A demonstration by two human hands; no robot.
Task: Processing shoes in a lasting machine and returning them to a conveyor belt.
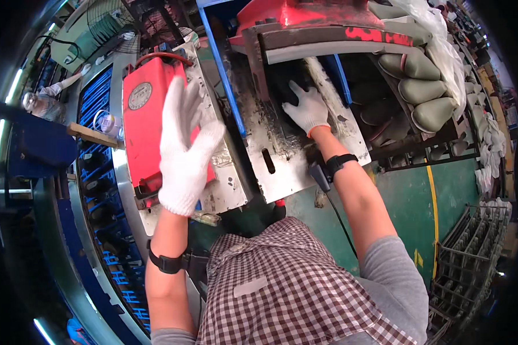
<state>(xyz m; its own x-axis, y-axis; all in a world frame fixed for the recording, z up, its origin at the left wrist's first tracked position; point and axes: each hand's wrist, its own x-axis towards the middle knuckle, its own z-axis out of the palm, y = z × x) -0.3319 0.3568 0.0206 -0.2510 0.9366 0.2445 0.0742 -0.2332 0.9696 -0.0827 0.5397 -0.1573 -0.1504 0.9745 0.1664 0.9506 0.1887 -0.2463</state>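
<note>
My left hand (185, 149), in a white knit glove, is raised with its fingers stretched out and nothing in it. Behind it is a red machine housing (144, 115) with a round plate on its face. My right hand (308, 108), also gloved in white, reaches over the worn metal bed (282, 172) of a machine. Its fingers are spread on or just above a dark surface, just below the edge of a red machine head (322, 14). Whether the palm touches that dark surface, I cannot tell.
Several grey-green shoe lasts (423, 91) are stacked on a rack at the right. A wire rack trolley (469, 259) stands at the lower right. Along the left runs a blue-slatted conveyor (101, 201) holding dark items. Another person (49, 100) is at the far left.
</note>
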